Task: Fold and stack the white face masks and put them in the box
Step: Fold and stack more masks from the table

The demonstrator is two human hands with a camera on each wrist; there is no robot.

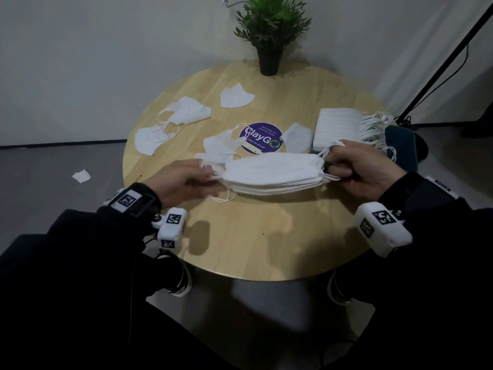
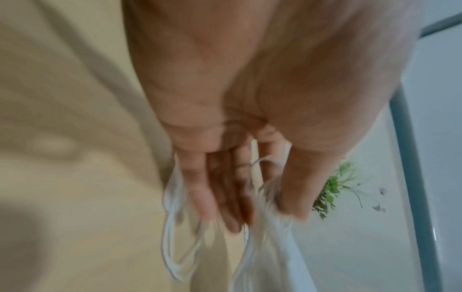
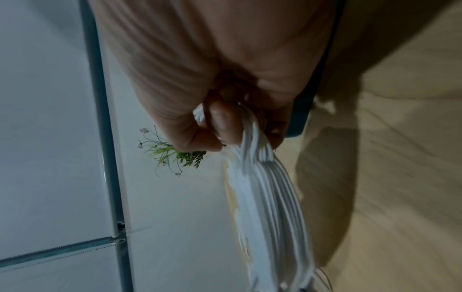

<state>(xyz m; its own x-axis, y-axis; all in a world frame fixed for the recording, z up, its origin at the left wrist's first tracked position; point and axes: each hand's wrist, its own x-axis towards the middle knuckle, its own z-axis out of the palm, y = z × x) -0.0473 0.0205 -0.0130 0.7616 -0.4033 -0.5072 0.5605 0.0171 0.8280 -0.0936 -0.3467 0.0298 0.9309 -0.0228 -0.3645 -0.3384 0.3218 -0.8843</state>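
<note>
Both hands hold a stack of folded white face masks point(image 1: 272, 173) just above the round counter point(image 1: 240, 236) — left hand point(image 1: 184, 180) and right hand point(image 1: 357, 169) with fingers pinching opposite ends. Light, soft, floppy — likely to fan apart; grip the ends, not the ear loops.

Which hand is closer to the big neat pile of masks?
Right. The right hand is just in front of the neat pile; the left hand is far across the held stack.

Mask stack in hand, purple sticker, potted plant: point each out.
mask stack point(image 1: 272, 172), head view, top mask's middle, between both hands.
purple sticker point(image 1: 262, 137), head view, centre of the round label on the table.
potted plant point(image 1: 270, 58), head view, on its dark pot at the table's far edge.
</note>
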